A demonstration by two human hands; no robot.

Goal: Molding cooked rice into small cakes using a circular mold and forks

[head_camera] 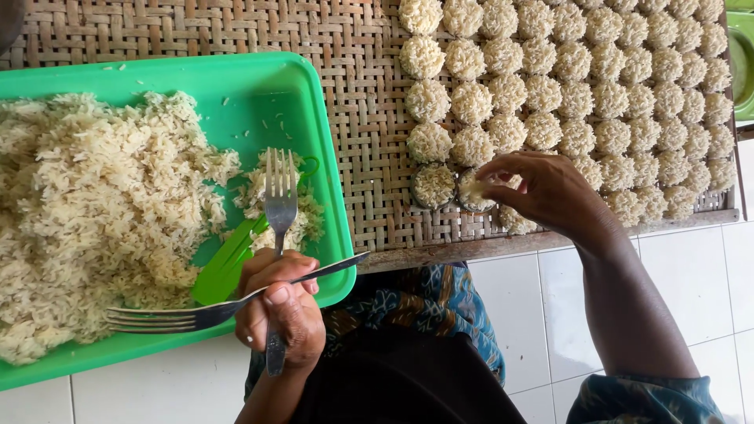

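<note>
On the woven bamboo mat (369, 118) rows of round rice cakes (597, 86) sit side by side, mostly touching, packed tight, likely to fit as many as possible on the mat. Right hand (542, 192) is at the near edge of the rows, fingers curled narrow and pinched around a small round ring mould (471, 191) filled with rice, pressed down on the mat just beside another filled ring (433, 185); grip looks set to shape or release the cake in line with the last row. Left hand (283, 310) is closed around two metal forks at once: one fork (280, 200) points up over the tray, the other fork (181, 316) lies crosswise pointing left; probably parked in the fist so the tools stay ready while the other hand works. Green plastic tray (314, 118) sits left of the mat, touching or overlapping its edge, holding a big heap of cooked rice (94, 228) kept within easy reach. A green plastic scoop (228, 263) lies in the tray beside a smaller rice clump, partly under the upright fork. White tiled floor (675, 267) below; patterned cloth (424, 302) on the person's lap.
</note>
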